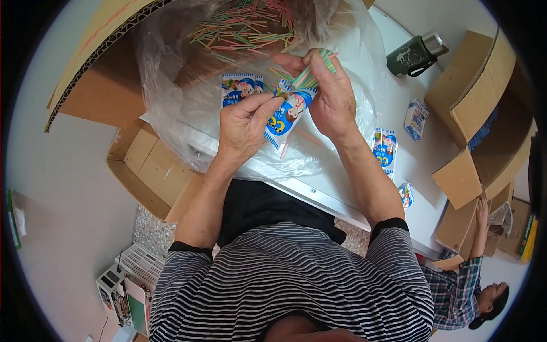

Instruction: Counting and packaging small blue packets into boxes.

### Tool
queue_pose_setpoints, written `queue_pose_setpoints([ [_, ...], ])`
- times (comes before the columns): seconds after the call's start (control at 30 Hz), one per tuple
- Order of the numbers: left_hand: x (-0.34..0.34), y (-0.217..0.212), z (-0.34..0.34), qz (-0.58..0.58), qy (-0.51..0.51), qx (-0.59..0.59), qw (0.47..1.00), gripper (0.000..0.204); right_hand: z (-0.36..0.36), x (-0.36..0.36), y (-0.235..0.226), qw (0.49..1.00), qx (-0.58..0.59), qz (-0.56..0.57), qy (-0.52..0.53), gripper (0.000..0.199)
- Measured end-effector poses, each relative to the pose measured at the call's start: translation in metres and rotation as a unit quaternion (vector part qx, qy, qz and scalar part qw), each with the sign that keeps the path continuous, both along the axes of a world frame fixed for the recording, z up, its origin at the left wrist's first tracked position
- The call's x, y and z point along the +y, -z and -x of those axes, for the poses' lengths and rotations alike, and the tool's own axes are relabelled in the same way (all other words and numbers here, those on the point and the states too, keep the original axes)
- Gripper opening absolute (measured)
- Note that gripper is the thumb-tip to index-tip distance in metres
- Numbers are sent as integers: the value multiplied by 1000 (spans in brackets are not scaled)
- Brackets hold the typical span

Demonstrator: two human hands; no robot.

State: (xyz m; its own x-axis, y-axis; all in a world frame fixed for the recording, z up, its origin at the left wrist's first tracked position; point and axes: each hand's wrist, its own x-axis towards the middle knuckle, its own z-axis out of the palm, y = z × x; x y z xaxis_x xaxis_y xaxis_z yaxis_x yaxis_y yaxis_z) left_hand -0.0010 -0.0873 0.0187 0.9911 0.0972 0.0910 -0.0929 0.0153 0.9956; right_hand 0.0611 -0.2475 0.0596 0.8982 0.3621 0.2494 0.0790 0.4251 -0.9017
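My left hand (245,126) pinches the edge of a small blue and white printed packet (285,115), which is held tilted in front of me. A bundle of thin pastel straws (311,76) is gripped in my right hand (332,97), with the lower ends at the packet's top opening. Whether the straws sit inside the packet is hard to make out. Behind my left hand lie similar packets (238,85) on clear plastic. Many loose pink, green and yellow straws (245,28) are heaped farther back in the plastic bag (353,45).
A large cardboard box (102,85) rises at the left, above a shallow carton (122,157). To the right on the white table (419,165) are more packets (385,149), a small box (416,119) and a dark green flask (411,57). Another person (461,290) reaches toward an open carton (467,85).
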Motion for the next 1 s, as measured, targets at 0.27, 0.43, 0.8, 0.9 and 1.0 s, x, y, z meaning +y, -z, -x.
queue_pose_setpoints([
  [0.27, -3, 11, -1, -8, -70, -66, 995, 20, 3, 1, 10, 991, 118, -28, -63, 40],
  [0.43, -6, 8, 2, 31, -68, -36, 997, 20, -10, -3, 8, 960, 220, -100, -139, 51],
  [0.8, -8, 16, 1, 169, -93, -13, 981, 22, 20, -16, -1, 987, 49, 152, -21, 32],
  [0.9, -15, 17, 4, 163, -74, -46, 983, 21, 27, -20, 12, 983, 95, 159, -11, 26],
  [1.0, -13, 5, 10, 61, -70, -70, 993, 25, 31, -41, 8, 978, 80, 184, 60, 22],
])
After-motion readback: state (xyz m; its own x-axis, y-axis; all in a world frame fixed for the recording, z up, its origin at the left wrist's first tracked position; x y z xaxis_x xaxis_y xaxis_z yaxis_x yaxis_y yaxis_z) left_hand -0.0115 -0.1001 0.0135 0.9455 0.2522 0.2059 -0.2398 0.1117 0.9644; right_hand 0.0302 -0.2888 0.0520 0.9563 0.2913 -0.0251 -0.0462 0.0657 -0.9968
